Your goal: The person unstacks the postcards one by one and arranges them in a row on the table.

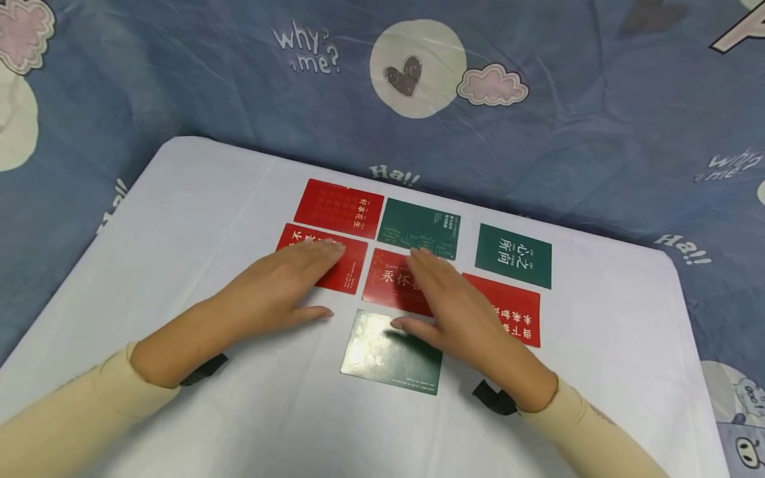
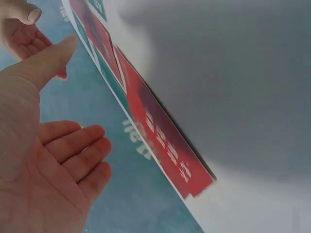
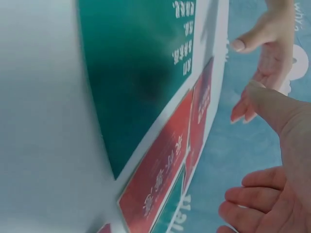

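Observation:
Both hands hover over printed cards, palms facing each other, fingers relaxed and holding nothing. My left hand (image 1: 281,282) partly covers a red card (image 1: 343,272) at the left. Over the middle red card (image 1: 385,285) and the edge of another red card (image 1: 516,309) is my right hand (image 1: 457,305). Nearer me lies a glossy green card (image 1: 382,365), with the right thumb above its upper corner. At the back are a red card (image 1: 335,209) and a green card (image 1: 418,229); a second green card (image 1: 520,255) sits apart at right. Wrist views show a gap between hands and cards.
A white-covered table (image 1: 197,192) with rounded corners bears the cards. Behind it hangs a blue patterned cloth (image 1: 227,79) with hearts, clouds and lettering. Dark straps (image 1: 496,398) show beneath the wrists.

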